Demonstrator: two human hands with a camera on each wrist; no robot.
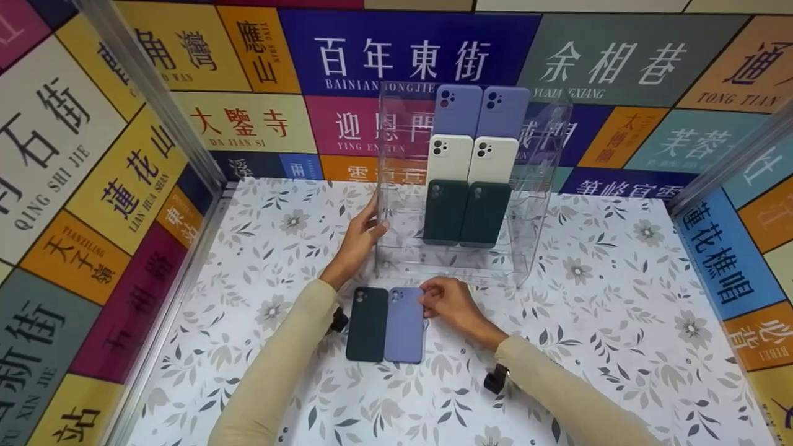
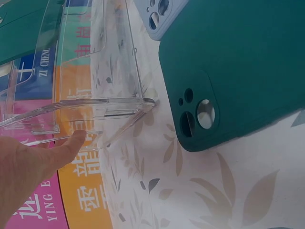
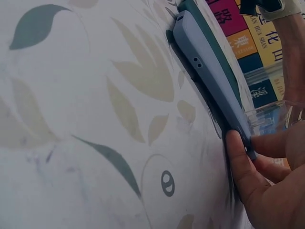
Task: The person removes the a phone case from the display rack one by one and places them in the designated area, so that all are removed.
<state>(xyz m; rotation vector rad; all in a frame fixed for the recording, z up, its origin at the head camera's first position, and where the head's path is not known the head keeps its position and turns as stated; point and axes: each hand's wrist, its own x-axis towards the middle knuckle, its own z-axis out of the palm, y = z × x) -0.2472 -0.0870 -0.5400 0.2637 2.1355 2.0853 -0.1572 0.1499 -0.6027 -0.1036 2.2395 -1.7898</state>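
On the table lie a dark green phone case (image 1: 367, 324) and a purple phone case (image 1: 404, 325), side by side. My right hand (image 1: 455, 310) pinches the purple case's upper right edge between thumb and fingers. In the right wrist view the fingertips (image 3: 233, 138) meet the rim of that case (image 3: 202, 62). My left hand (image 1: 361, 238) touches the left side of a clear acrylic display stand (image 1: 526, 254). In the left wrist view one of its digits (image 2: 78, 138) lies straight along the clear panel.
The tiered stand holds purple cases (image 1: 505, 111) on top, white cases (image 1: 449, 161) in the middle and dark green cases (image 1: 486, 214) at the bottom, two per row. A floral cloth (image 1: 595, 353) covers the table. Colourful printed walls (image 1: 409, 49) enclose the back and sides.
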